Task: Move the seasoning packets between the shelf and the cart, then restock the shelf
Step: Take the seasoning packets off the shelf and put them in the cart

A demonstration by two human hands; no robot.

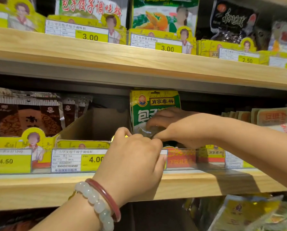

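Wooden shelf [139, 60], glossy green packet [153, 104], both hands gripping

yellow price tags [91, 37], jade bracelet [96, 204]

The seasoning packet [154, 104] was green with a yellow top band and white characters. The price tags [11, 161] were yellow with dark numbers, and the shelf boards [39, 185] were pale wood. Brown packets [24, 119] with silver tops stood at the left. One bracelet [104, 195] was dark red, the bead bracelet [94, 200] milky white. The display box [91, 125] was tan cardboard.
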